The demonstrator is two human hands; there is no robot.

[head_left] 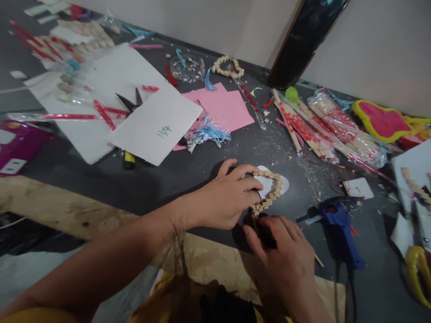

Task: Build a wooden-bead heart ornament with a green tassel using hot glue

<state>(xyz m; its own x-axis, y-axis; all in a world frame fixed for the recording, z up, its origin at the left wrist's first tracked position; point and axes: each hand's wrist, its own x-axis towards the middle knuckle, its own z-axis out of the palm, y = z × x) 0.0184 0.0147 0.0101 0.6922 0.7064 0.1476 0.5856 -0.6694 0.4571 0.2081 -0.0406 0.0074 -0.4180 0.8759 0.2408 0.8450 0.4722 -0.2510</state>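
Observation:
A heart-shaped ring of small beige pieces (276, 185) lies on a white paper cutout (284, 184) on the dark table. My left hand (232, 195) reaches across from the left, its fingers bent over the ring's left side and holding it. Close to the ring's lower tip is my right hand (284, 251), thumb and fingers curled together. What sits between those fingers is in shadow and cannot be made out. A thin wooden stick (318, 260) shows beyond the right hand. To the right lies a blue glue gun (341, 233).
White card marked 154 (156, 128) partly covers black-bladed scissors (133, 104). Behind are pink paper (225, 107), a blue tassel (208, 134), another beige ring (228, 67) and a bead dish (187, 68). Bundled sticks (313, 125) lie back right; yellow-handled scissors (417, 273) lie right.

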